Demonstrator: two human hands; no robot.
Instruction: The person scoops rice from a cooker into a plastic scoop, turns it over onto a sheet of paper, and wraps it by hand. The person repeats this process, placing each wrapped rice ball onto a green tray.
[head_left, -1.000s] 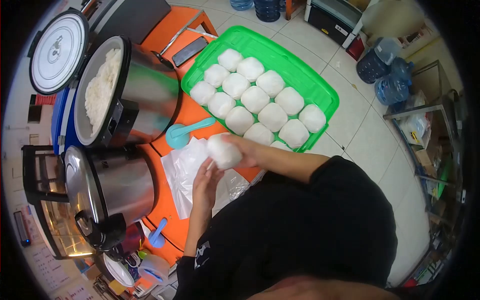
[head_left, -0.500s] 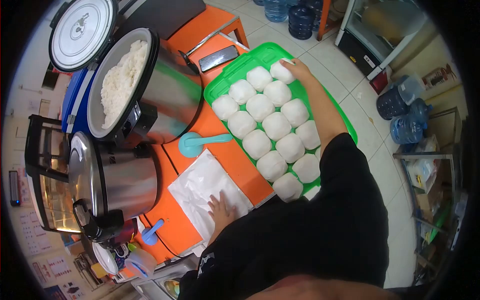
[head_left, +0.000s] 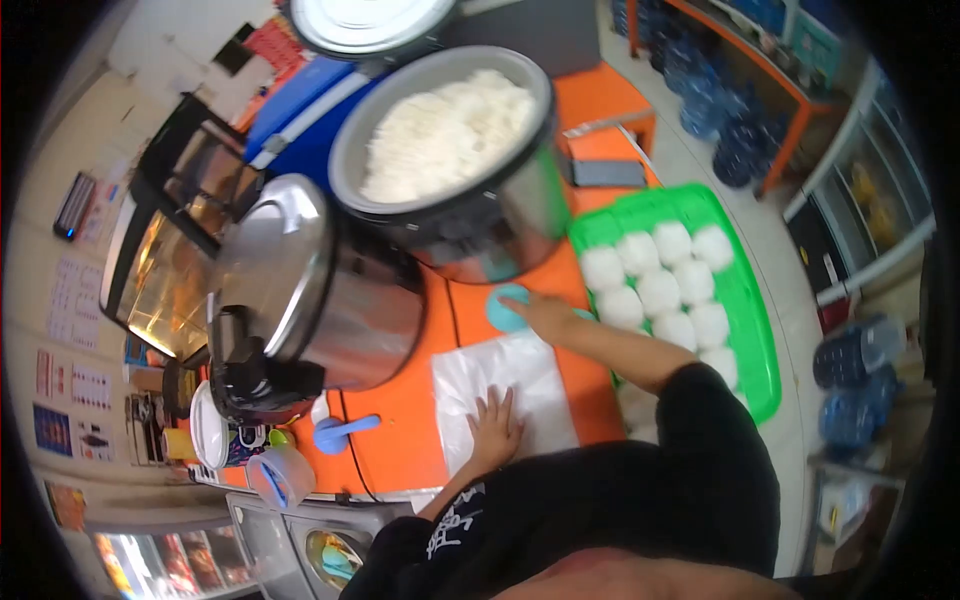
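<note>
My left hand (head_left: 495,430) lies flat with its fingers spread on a stack of white wrapping sheets (head_left: 545,385). My right hand (head_left: 548,318) is closed over a teal rice scoop (head_left: 507,310) just beyond the sheets. One finger reaches onto its round head, and a bit of the handle shows past the wrist. To the right, a green tray (head_left: 762,375) bears several white rounded bundles (head_left: 658,293) in rows. My right forearm and sleeve hide the nearest ones. Behind the scoop, an uncovered rice cooker (head_left: 480,240) is heaped with white rice (head_left: 450,135).
A second, closed cooker (head_left: 370,320) stands at the left on the orange table (head_left: 395,450). A blue scoop (head_left: 340,432) lies in front of it, near a clear container (head_left: 282,475). A phone (head_left: 608,173) rests behind the tray. Water bottles (head_left: 740,150) stand on the floor beyond.
My right hand has left a bundle at the tray's far edge and come left onto the teal scoop. My left hand stays on the sheets. The view has turned left.
</note>
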